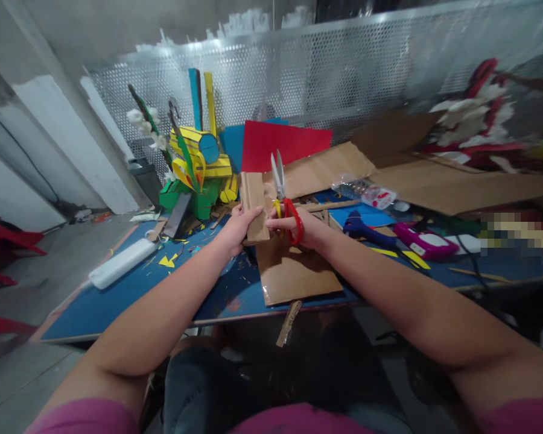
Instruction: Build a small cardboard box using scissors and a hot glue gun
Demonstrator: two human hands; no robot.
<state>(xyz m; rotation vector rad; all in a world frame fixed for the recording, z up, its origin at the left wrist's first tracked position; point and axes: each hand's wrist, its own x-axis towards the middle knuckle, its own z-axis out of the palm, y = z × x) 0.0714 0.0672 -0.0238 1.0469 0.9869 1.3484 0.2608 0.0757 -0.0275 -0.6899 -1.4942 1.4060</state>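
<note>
My left hand (242, 226) grips a small folded piece of cardboard (256, 211) by its left side, with the thumb across its front. In my right hand (298, 224) is a pair of scissors (292, 222) with red and yellow handles. Their blades point up and away from me and stand slightly apart. The right fingers also reach the right edge of the cardboard piece. Beneath both hands a larger cardboard sheet (298, 274) lies at the table's front edge. Behind the scissors rest a long cardboard strip (328, 169) and a red sheet (283, 144).
Yellow, blue and green paper models (199, 157) stand at the back left of the blue table (136, 289). A white power strip (123, 263) lies at left. To the right are a plastic bottle (366, 193), a blue glue gun (366, 230) and a purple device (425, 241).
</note>
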